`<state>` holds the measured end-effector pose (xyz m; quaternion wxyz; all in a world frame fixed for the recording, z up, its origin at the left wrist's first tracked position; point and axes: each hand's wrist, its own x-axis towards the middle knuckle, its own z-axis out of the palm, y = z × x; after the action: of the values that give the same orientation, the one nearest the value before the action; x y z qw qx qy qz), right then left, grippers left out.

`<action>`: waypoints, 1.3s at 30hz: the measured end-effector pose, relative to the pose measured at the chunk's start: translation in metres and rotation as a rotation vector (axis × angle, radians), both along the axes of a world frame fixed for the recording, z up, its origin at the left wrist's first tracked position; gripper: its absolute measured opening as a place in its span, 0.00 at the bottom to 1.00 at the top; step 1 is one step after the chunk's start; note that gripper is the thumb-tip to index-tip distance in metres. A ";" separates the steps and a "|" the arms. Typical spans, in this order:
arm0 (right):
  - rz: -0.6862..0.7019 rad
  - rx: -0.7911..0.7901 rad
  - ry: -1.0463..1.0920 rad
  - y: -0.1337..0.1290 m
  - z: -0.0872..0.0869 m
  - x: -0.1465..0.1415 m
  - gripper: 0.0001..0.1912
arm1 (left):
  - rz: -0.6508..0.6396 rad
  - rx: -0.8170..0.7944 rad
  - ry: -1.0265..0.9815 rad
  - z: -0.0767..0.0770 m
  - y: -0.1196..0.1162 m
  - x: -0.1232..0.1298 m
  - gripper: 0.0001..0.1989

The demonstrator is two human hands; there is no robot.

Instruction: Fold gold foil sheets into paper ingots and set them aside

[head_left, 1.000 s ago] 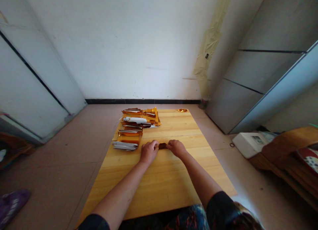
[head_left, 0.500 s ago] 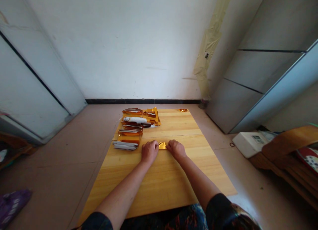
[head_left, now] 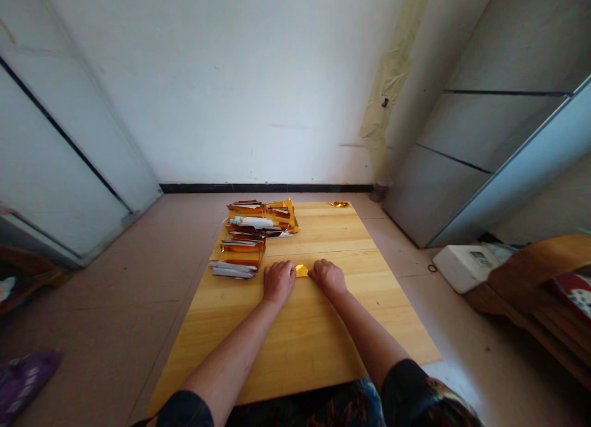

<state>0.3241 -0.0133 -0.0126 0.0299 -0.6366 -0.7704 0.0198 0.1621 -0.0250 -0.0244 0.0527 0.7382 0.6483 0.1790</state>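
A small folded piece of gold foil [head_left: 301, 271] lies on the pale wooden board [head_left: 295, 347], gripped at its ends between my left hand [head_left: 279, 282] and my right hand [head_left: 327, 277]. Its middle shows in the gap, and my fingers hide both ends. Just left of my left hand stands a stack of folded foil packets with white paper [head_left: 237, 258]. Farther back sits a larger gold-and-white pile [head_left: 261, 221]. A small loose gold scrap [head_left: 339, 204] lies at the board's far edge.
The board ends near a white wall with a black skirting strip. Grey cabinet doors [head_left: 489, 144] rise on the right. A white box [head_left: 466, 268] and wooden furniture [head_left: 530, 291] stand on the floor to the right, and a purple slipper [head_left: 25, 378] lies at lower left.
The foil piece between my hands looked dark brown a second ago and now shows bright gold. My hands have stayed on either side of it, and the stacks have not moved.
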 end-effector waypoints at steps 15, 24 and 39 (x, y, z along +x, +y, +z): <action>-0.023 0.034 0.011 -0.001 -0.006 -0.002 0.10 | -0.038 0.031 0.054 0.000 0.000 -0.001 0.05; -0.035 0.074 0.006 -0.002 -0.013 -0.003 0.09 | -0.080 0.056 0.066 0.001 -0.003 -0.003 0.06; -0.021 0.092 0.009 -0.002 -0.015 -0.002 0.09 | -0.276 0.272 0.123 0.002 -0.004 -0.005 0.08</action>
<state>0.3226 -0.0156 -0.0277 0.0626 -0.6424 -0.7637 -0.0132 0.1570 -0.0288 -0.0225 -0.0633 0.8299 0.5128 0.2104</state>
